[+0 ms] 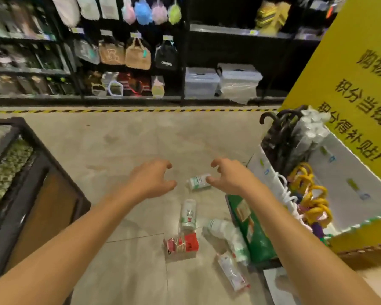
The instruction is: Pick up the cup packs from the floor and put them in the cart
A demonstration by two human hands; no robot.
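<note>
Several cup packs lie on the tiled floor. A short green-and-white pack (198, 182) is farthest from me. My right hand (228, 176) hovers just right of it, fingers spread and curled, holding nothing. My left hand (152, 178) hangs open to the pack's left. Nearer to me lie a white pack with red print (188, 214), a red pack (182, 245), a long clear pack of white cups (227, 236) and a slim red-and-white pack (232, 271). A dark metal cart (20, 183) with a mesh side stands at the left.
A white and yellow bin (339, 172) at the right holds umbrellas and coloured hangers. A green box (251, 227) leans against it. Black shelves with bags and plastic boxes (202, 81) line the far side behind a yellow-black floor stripe (130, 111).
</note>
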